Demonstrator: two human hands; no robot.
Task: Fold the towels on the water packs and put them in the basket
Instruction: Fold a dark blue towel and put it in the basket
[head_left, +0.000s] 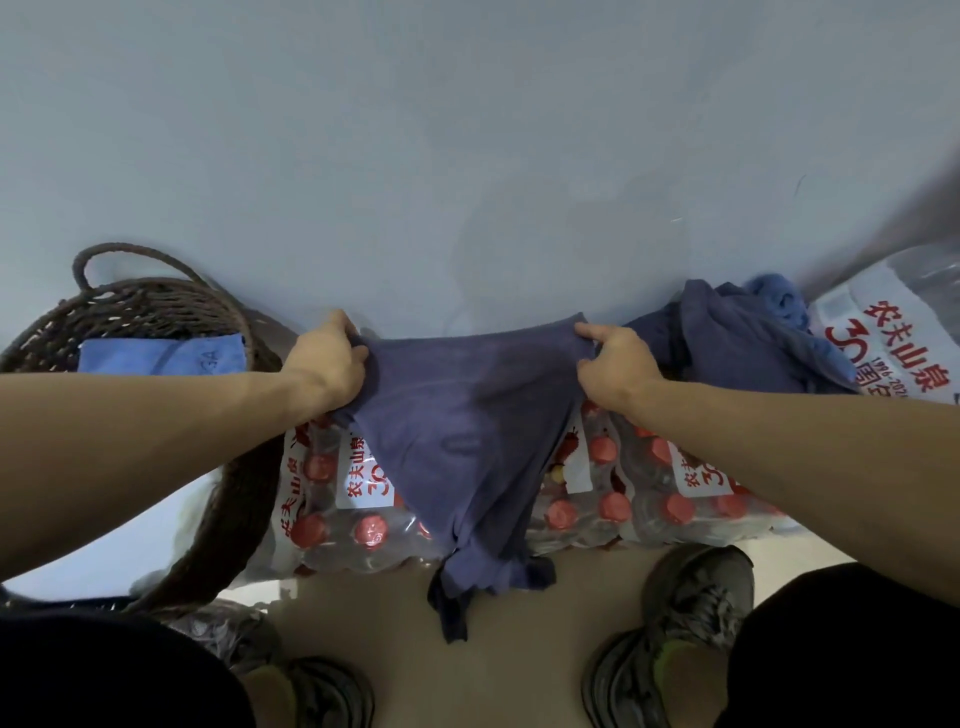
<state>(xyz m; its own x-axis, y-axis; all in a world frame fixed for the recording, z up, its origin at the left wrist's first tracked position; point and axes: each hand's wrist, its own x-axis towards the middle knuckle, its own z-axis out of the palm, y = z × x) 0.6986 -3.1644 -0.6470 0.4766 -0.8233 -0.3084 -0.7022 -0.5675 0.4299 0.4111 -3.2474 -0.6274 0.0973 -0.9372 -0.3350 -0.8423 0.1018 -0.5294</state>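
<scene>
OK, mid-frame I see both hands on one dark blue towel (462, 431). Left hand (327, 358) grips its upper left corner, fingers curled into the cloth, thumb on top. Right hand (615, 364) pinches the upper right corner, forefinger stretched along the top edge, other fingers curled under. The towel's top edge runs stretched between the two hands, sagging a little in the middle. The rest hangs down the frame over the water packs (582, 499), and its lower end bunches into a narrow tail past the packs' near edge, above the beige floor (519, 649).

Packs sit in a row across the middle, red caps under clear wrap, white labels with red print. Another pack (883, 338) lies at the right edge.

Upper right of centre, a pile of towels (737, 338) lies crumpled on the packs, dark blue with a lighter blue one (779, 301) behind it. I can't tell how many are in the pile.

Left of frame, the dark woven basket (171, 312) stands just beside the packs, rope handle up at the back. A light blue folded towel (161, 356) lies inside it.

Bottom of frame: two grey shoes (691, 613) and dark trouser legs. Pale blue wall (467, 156) fills the top half.
</scene>
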